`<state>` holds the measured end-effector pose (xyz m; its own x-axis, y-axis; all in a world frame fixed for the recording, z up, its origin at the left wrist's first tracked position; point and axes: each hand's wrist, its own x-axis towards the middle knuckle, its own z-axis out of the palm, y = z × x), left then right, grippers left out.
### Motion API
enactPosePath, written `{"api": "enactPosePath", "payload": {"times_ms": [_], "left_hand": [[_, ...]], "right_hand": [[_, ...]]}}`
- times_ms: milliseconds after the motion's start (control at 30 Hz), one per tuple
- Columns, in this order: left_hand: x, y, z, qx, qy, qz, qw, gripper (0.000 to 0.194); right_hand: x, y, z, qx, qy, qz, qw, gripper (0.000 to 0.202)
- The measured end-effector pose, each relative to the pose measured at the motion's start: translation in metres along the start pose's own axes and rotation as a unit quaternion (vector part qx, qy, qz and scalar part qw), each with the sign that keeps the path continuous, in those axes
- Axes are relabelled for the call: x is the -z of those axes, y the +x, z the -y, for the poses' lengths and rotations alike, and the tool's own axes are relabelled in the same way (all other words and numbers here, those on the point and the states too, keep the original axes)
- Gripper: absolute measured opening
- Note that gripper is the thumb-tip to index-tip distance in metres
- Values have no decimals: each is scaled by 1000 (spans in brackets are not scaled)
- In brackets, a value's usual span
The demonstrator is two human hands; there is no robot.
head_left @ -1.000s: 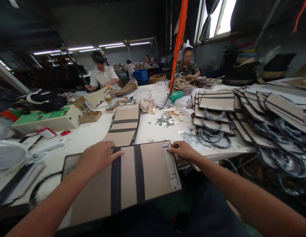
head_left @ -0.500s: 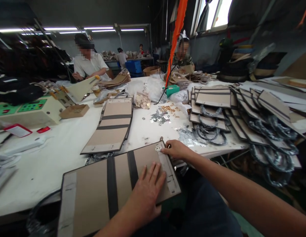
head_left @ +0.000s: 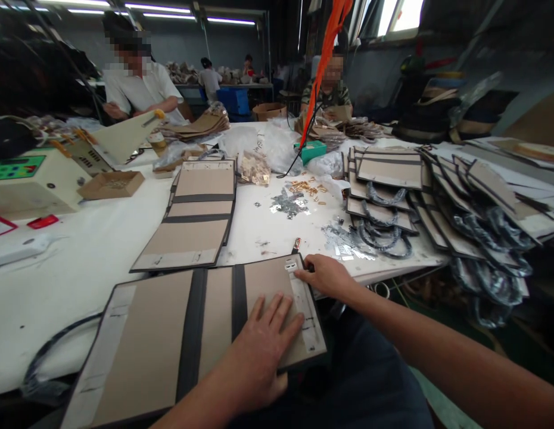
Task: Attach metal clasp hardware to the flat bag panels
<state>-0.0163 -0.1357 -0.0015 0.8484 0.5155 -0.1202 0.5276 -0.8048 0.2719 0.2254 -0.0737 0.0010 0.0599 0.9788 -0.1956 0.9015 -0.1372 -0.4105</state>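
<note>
A tan panel with dark cross strips and pale end strips lies at the table's front edge. My left hand rests flat on its right part, fingers spread. At the panel's upper right corner, my right hand pinches the edge, thumb on top beside a small metal plate; its other fingers are partly hidden behind the edge. A small gold clasp sticks up just beyond that corner. From the panel's left end a dark wrapped handle loops out.
Stacked panels stand behind and at right, the latter with wrapped handles. Metal plates and gold pieces lie mid-table. A machine and a cardboard tray are left. People sit across the table.
The view has shifted, and the panel's left end now reaches lower and farther left. More of the gold clasp and the left handle shows. Both hands keep their places on the panel.
</note>
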Motion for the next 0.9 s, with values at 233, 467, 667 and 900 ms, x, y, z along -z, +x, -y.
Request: {"api": "enactPosePath", "payload": {"times_ms": [233, 467, 667, 900], "left_hand": [[-1, 10, 6, 9, -16, -47, 999, 102], [-9, 10, 11, -8, -13, -45, 999, 99], [-13, 13, 9, 0, -10, -38, 999, 97], [-15, 12, 13, -2, 22, -25, 999, 106]], "right_hand": [[-1, -18, 2, 13, 36, -68, 997, 45], [-5, -37, -1, 108, 76, 1, 991, 13], [-10, -25, -5, 42, 115, 64, 990, 15], [-9, -30, -1, 43, 112, 40, 992, 15]]}}
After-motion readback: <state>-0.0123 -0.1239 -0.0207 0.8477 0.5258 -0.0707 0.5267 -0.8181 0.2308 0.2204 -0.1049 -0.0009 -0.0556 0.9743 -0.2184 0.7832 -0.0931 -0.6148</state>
